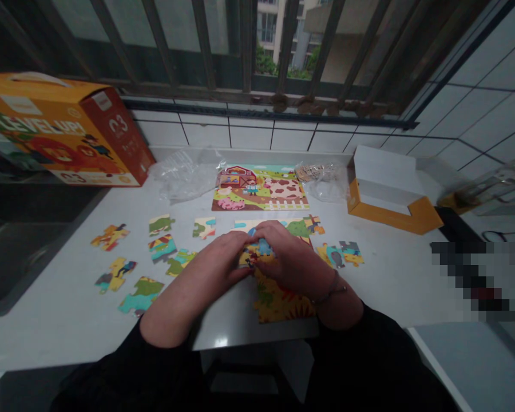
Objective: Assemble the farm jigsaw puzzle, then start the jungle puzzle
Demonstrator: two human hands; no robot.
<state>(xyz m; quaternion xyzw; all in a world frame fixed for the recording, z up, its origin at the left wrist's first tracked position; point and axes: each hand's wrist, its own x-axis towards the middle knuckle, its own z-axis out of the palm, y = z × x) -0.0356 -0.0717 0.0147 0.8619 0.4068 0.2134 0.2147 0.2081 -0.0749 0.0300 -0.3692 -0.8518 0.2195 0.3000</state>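
Observation:
Both my hands meet over a partly joined jigsaw puzzle (285, 309) on the white counter. Between them is a puzzle piece (250, 255) with a small figure on it. My left hand (228, 252) grips its left side, fingers closed. My right hand (278, 249) curls over its right side, thumb below, covering much of the puzzle. Whether this piece is joined to its neighbours is hidden. Loose puzzle pieces lie to the left, among them a green and turquoise one (142, 294) and an orange one (110, 236). More pieces (341, 255) lie right of the hands.
A farm picture (261, 189) lies behind the puzzle, between a clear plastic bag (189, 174) and another bag (324, 180) with pieces inside. An orange puzzle box (64, 134) stands back left beside a dark sink (30, 240). An open tray box (395, 197) sits back right.

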